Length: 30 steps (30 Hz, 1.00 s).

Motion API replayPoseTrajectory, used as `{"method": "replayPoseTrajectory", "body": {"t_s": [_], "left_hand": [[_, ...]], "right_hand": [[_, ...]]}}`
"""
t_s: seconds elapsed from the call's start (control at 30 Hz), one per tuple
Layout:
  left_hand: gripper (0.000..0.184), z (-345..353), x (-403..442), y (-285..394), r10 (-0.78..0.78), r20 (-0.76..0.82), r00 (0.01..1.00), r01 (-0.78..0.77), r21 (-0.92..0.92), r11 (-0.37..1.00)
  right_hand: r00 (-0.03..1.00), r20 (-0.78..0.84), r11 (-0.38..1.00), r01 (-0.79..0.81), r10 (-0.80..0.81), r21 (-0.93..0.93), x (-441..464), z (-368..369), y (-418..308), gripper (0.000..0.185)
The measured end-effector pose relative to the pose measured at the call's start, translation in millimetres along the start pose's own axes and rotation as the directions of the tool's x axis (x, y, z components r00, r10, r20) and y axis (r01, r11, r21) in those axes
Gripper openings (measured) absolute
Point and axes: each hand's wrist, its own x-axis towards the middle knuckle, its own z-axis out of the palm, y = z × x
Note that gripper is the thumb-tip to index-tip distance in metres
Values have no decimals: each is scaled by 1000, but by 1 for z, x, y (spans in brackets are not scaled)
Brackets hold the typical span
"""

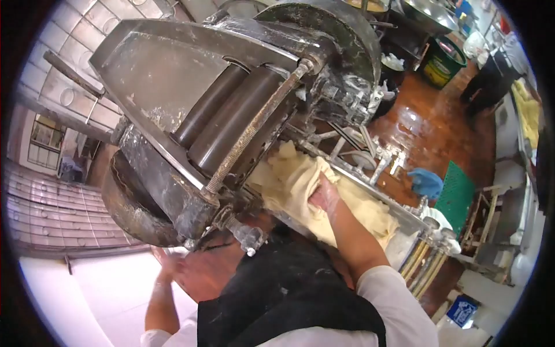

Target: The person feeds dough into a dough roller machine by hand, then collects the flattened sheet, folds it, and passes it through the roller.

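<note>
View: head camera, looking down over the black apron (283,289) at a floured roller machine (167,196).
Dough: pale, soft and heaped in loose folds (358,205), lying along a metal tray (404,246) beside the machine, on the person's right of the two dark rollers (234,118).
Right hand: in contact with the dough (325,195), a fold lapping over part of it; fingers partly hidden, so whether they are closed on the dough cannot be told.
Left hand: low beside the machine's lower wheel (136,199), well apart from the right hand and the dough (167,265); blurred, its grip cannot be told.
Machine front: a threaded rod (260,124) crosses in front of the rollers; a broad metal plate (165,75) slopes on their far side.
Obstruction: the machine body fills the upper middle of the view and stands between the two hands; a large round guard (347,40) rises behind the dough end.
Tray surroundings: wooden rods (417,266) lie just beside the tray's near end; metal framework (358,147) borders its far side.
Floor: reddish-brown, with wet-looking shine (410,118); a green bucket (442,62), a blue plastic item (426,182) and a green perforated panel (455,199) stand or lie beyond the tray.
Farther right: a person in dark clothing (492,81), partly visible, well apart from the dough; yellowish material (525,113) near the edge of view.
Lower right: a blue-and-white box (462,311).
</note>
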Motion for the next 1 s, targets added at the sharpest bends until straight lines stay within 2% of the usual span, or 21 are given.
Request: {"method": "replayPoseTrajectory", "body": {"t_s": [0.03,0.07,0.13,0.2,0.27,0.33,0.4,0.5,0.53,0.57,0.63,0.67,0.7,0.73,0.8,0.9,0.93,1.0], "left_hand": [[38,43,-20,-1,-101,154,983,57,268,962],[38,64,-21,-12,-107,276,955,-18,413,910],[38,99,-29,-21,-88,411,907,-159,529,833],[39,119,-32,-8,-30,462,886,-258,547,796],[41,129,-33,17,45,482,875,-334,533,777],[43,135,-42,46,98,505,857,-383,500,776],[45,135,-68,79,80,555,828,-381,451,807],[52,146,-125,122,-39,694,719,-334,394,856],[53,148,-129,122,-9,753,657,-395,355,847],[55,151,-139,125,34,798,602,-427,286,858],[59,157,-159,134,128,855,502,-467,144,872],[61,159,-165,139,190,867,460,-481,64,874],[64,163,-169,145,254,876,410,-499,-17,866],[65,166,-181,150,325,840,435,-483,-87,871],[66,171,-193,156,427,774,468,-496,-170,852],[60,189,-213,159,516,635,575,-452,-280,847],[58,195,-218,159,534,583,612,-430,-322,844],[51,208,-216,162,545,543,639,-486,-264,833]], "right_hand": [[1000,12,1000,-17,17,-5,14,-19,2,52],[1000,4,1000,-13,13,-7,3,-12,1,52],[1000,-8,999,6,-7,-34,-5,-4,0,53],[977,-180,961,61,-112,-268,-28,5,-3,61],[913,-324,866,60,-250,-497,-62,22,-11,70],[900,-331,849,77,-285,-523,-78,9,-16,74],[904,-325,858,80,-277,-508,-92,-8,-23,80],[902,-325,893,125,-284,-433,-109,-18,-35,80],[893,-319,911,195,-318,-363,-106,-24,-39,68],[944,-159,929,236,-288,-284,-98,-37,-51,55],[886,-98,816,369,-454,-446,-111,-6,-67,50],[870,-10,787,441,-493,-431,-107,0,-81,50],[857,-52,806,460,-513,-372,-133,49,-85,38],[855,10,797,487,-518,-358,-137,61,-98,44],[783,8,661,530,-622,-531,-167,115,-115,61],[680,38,492,567,-732,-661,-189,170,-134,68],[703,70,471,543,-708,-696,-190,178,-144,73],[760,68,465,462,-646,-755,-187,190,-157,84]]}}
